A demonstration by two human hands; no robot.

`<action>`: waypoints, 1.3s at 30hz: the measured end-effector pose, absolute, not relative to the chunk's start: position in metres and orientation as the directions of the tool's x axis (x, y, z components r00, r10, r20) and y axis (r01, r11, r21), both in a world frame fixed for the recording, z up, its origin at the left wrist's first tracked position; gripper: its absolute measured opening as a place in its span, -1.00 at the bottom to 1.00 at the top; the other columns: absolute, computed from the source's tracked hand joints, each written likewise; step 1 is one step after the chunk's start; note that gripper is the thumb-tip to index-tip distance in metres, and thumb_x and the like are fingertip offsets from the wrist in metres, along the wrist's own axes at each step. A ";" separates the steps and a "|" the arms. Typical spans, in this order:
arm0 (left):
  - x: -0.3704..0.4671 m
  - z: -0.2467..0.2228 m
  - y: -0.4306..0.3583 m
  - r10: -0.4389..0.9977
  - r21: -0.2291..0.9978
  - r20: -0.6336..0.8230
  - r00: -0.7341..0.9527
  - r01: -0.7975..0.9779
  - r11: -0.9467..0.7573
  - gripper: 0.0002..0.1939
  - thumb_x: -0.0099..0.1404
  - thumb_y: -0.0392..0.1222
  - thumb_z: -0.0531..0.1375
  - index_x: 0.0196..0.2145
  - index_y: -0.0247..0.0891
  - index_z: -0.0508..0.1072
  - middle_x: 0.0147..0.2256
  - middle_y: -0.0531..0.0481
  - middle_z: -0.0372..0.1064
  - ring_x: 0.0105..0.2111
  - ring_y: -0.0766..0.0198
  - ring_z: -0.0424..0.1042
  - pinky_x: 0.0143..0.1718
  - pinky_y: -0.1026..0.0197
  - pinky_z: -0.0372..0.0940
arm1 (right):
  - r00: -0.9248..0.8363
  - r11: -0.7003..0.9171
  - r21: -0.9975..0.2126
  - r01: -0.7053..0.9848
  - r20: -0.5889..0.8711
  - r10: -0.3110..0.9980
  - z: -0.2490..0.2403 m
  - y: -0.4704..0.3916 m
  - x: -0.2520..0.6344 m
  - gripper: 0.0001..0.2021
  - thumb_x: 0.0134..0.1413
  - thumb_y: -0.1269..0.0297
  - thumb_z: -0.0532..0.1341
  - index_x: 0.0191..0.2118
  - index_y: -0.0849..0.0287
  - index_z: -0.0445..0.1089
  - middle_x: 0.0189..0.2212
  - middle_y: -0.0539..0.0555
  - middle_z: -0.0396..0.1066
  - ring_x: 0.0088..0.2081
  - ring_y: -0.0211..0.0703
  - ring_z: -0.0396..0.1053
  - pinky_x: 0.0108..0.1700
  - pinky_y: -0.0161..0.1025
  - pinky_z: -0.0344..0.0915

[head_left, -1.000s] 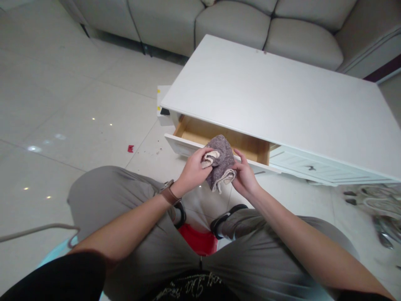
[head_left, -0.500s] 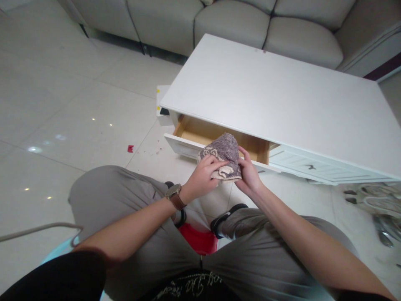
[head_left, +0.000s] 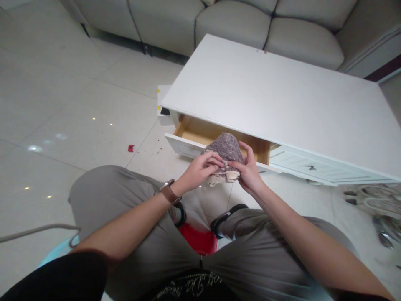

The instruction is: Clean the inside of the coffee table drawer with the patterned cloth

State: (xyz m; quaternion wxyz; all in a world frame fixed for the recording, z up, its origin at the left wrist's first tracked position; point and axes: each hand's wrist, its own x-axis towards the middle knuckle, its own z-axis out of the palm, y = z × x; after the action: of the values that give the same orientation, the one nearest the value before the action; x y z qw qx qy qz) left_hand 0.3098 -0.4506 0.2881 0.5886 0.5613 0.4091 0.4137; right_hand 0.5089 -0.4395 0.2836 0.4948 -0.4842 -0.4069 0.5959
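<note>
Both hands hold a folded, bunched grey-brown cloth (head_left: pixel 224 145) with cream trim, raised in front of the pulled-out drawer (head_left: pixel 194 134). My left hand (head_left: pixel 203 169), with a brown-strapped watch on the wrist, pinches the cloth's lower left part near its cream edge. My right hand (head_left: pixel 249 169) grips the right side, thumb across the front and a finger extended along its far side. The cloth hides part of the drawer's front panel and inside. Bare wood shows in the visible part of the drawer.
The drawer belongs to a white coffee table (head_left: pixel 275 92). A grey sofa (head_left: pixel 232 21) stands behind it. A white box (head_left: pixel 164 119) sits at the table's left end. Between my feet is a red object (head_left: pixel 199 240). A red scrap (head_left: pixel 130 148) lies on the tiles.
My left hand has shifted its hold, drawing back a little to the left. My right thumb now presses over the cloth's front, and the cloth looks folded differently, its cream edge lower.
</note>
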 end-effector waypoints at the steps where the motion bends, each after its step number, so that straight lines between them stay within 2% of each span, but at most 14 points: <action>1: 0.310 0.287 -0.449 0.963 0.990 -0.092 0.254 -0.080 0.116 -0.77 0.27 -0.21 0.29 -0.10 -0.22 0.47 -0.14 -0.09 0.57 -0.08 0.14 0.55 0.01 0.06 0.43 | -0.022 -0.126 -0.981 -0.148 -0.124 0.992 0.284 -0.441 0.508 -0.21 -0.17 0.38 0.47 0.23 -0.11 0.25 -0.02 0.03 0.52 0.03 0.07 0.48 0.13 0.10 0.44; 3: 0.313 0.286 -0.450 0.946 0.937 -0.246 0.213 -0.196 0.288 -0.66 0.21 -0.15 0.36 -0.06 -0.22 0.46 -0.07 -0.12 0.55 -0.06 0.13 0.55 -0.04 0.07 0.46 | -0.020 -0.019 -0.999 -0.037 -0.018 1.000 0.284 -0.447 0.504 -0.26 -0.11 0.40 0.43 0.23 -0.08 0.28 0.05 0.07 0.49 0.12 0.08 0.43 0.24 0.12 0.35; 5: 0.317 0.284 -0.455 0.889 0.858 -0.342 0.304 -0.285 0.428 -0.52 0.16 -0.10 0.43 0.01 -0.22 0.46 -0.03 -0.16 0.55 -0.05 0.09 0.56 -0.06 0.06 0.48 | -0.081 0.063 -0.997 0.054 0.059 0.995 0.281 -0.459 0.497 -0.28 -0.08 0.42 0.41 0.25 -0.05 0.31 0.16 0.12 0.43 0.21 0.11 0.37 0.33 0.14 0.26; 7: 0.321 0.279 -0.461 0.877 0.815 -0.362 0.315 -0.350 0.462 -0.48 0.11 -0.11 0.47 0.00 -0.25 0.49 -0.05 -0.18 0.58 -0.06 0.08 0.57 -0.05 0.07 0.48 | -0.180 0.115 -0.987 0.114 0.094 0.979 0.278 -0.473 0.488 -0.29 -0.08 0.42 0.40 0.25 -0.03 0.34 0.23 0.14 0.38 0.27 0.13 0.32 0.38 0.15 0.18; 9: 0.324 0.272 -0.465 0.901 0.809 -0.396 0.178 -0.397 0.434 -0.53 0.05 -0.13 0.48 -0.09 -0.26 0.53 -0.13 -0.15 0.61 -0.11 0.08 0.59 -0.08 0.11 0.49 | -0.301 0.147 -0.976 0.158 0.094 0.949 0.275 -0.482 0.481 -0.29 -0.09 0.41 0.41 0.25 -0.01 0.36 0.26 0.16 0.36 0.30 0.15 0.29 0.39 0.16 0.17; 12: 0.326 0.259 -0.462 0.853 0.740 -0.512 0.096 -0.455 0.495 -0.61 0.01 -0.19 0.47 -0.19 -0.29 0.54 -0.27 -0.11 0.61 -0.23 0.10 0.60 -0.21 0.14 0.50 | -0.428 0.154 -0.966 0.209 0.051 0.902 0.274 -0.480 0.481 -0.34 -0.02 0.35 0.40 0.25 -0.01 0.37 0.25 0.15 0.38 0.23 0.12 0.37 0.25 0.11 0.35; 15: 0.327 0.246 -0.455 0.763 0.596 -0.622 0.173 -0.527 0.606 -0.65 0.00 -0.25 0.42 -0.22 -0.34 0.53 -0.37 -0.10 0.58 -0.35 0.11 0.60 -0.30 0.14 0.51 | -0.450 0.202 -0.935 0.291 0.052 0.891 0.281 -0.456 0.495 -0.65 0.13 0.31 0.30 0.05 0.00 0.48 -0.02 0.09 0.55 -0.03 0.03 0.50 0.02 0.01 0.46; 17: 0.324 0.238 -0.453 0.702 0.534 -0.706 0.094 -0.580 0.615 -0.68 0.01 -0.28 0.38 -0.22 -0.35 0.51 -0.40 -0.09 0.56 -0.38 0.11 0.59 -0.31 0.11 0.53 | -0.442 0.319 -0.828 0.462 0.096 0.892 0.287 -0.435 0.511 -0.81 0.18 0.32 0.24 -0.10 0.04 0.51 -0.17 0.10 0.56 -0.11 0.05 0.49 0.02 0.03 0.43; 20: 0.305 0.223 -0.449 0.575 0.571 -0.781 -0.242 -0.650 0.501 -0.71 0.06 -0.31 0.34 -0.20 -0.33 0.49 -0.36 -0.06 0.56 -0.35 0.15 0.59 -0.25 0.08 0.55 | -0.432 0.395 -0.475 0.786 0.035 0.901 0.295 -0.408 0.539 -0.78 0.18 0.31 0.24 -0.06 0.12 0.50 -0.05 0.24 0.54 0.04 0.18 0.43 0.11 0.07 0.35; 23: 0.274 0.207 -0.436 0.471 0.776 -0.626 -0.621 -0.555 0.299 -0.76 0.10 -0.30 0.33 -0.22 -0.32 0.49 -0.26 -0.08 0.59 -0.24 0.14 0.62 -0.17 0.08 0.56 | -0.364 0.330 -0.160 0.930 -0.290 0.885 0.295 -0.394 0.562 -0.66 0.26 0.23 0.20 0.10 0.20 0.45 0.08 0.33 0.50 0.10 0.23 0.42 0.08 0.04 0.37; 26: 0.248 0.190 -0.416 0.497 0.963 -0.271 -0.824 -0.229 0.145 -0.78 0.11 -0.30 0.34 -0.24 -0.34 0.52 -0.20 -0.15 0.61 -0.14 0.10 0.62 -0.08 0.08 0.53 | -0.267 0.322 0.019 0.946 -0.517 0.814 0.293 -0.390 0.572 -0.63 0.35 0.28 0.11 0.19 0.22 0.38 0.12 0.38 0.49 0.08 0.24 0.48 0.01 0.01 0.40; 28: 0.245 0.180 -0.406 0.549 0.988 -0.130 -0.825 -0.063 0.139 -0.78 0.11 -0.29 0.36 -0.24 -0.35 0.54 -0.19 -0.19 0.62 -0.12 0.07 0.62 -0.04 0.07 0.52 | -0.244 0.331 0.068 0.941 -0.542 0.804 0.292 -0.390 0.572 -0.61 0.36 0.41 0.03 0.20 0.20 0.38 0.11 0.39 0.50 0.08 0.22 0.51 -0.02 -0.02 0.40; 32: 0.281 0.168 -0.409 0.621 0.971 -0.033 -0.783 0.124 0.207 -0.79 0.11 -0.31 0.38 -0.25 -0.32 0.57 -0.19 -0.20 0.63 -0.14 0.04 0.63 -0.01 0.03 0.48 | -0.246 0.339 0.088 0.937 -0.524 0.816 0.294 -0.391 0.568 -0.55 0.32 0.52 -0.02 0.20 0.16 0.39 0.06 0.39 0.52 0.08 0.22 0.53 -0.06 -0.05 0.42; 39: 0.411 0.163 -0.459 0.863 0.987 -0.103 -0.494 0.057 0.150 -0.76 0.13 -0.37 0.36 -0.20 -0.24 0.61 -0.23 -0.12 0.64 -0.18 0.07 0.62 -0.05 0.10 0.46 | -0.273 0.360 0.096 0.928 -0.484 0.832 0.295 -0.391 0.570 -0.58 0.32 0.50 0.02 0.18 0.15 0.42 0.02 0.38 0.54 0.07 0.22 0.54 -0.06 -0.05 0.43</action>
State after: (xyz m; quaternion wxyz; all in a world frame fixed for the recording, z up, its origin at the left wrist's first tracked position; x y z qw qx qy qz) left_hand 0.4107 -0.4593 0.1630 0.3651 0.3460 0.6647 0.5524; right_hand 0.5697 -0.3913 0.2947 -0.2331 -0.5562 -0.7909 0.1033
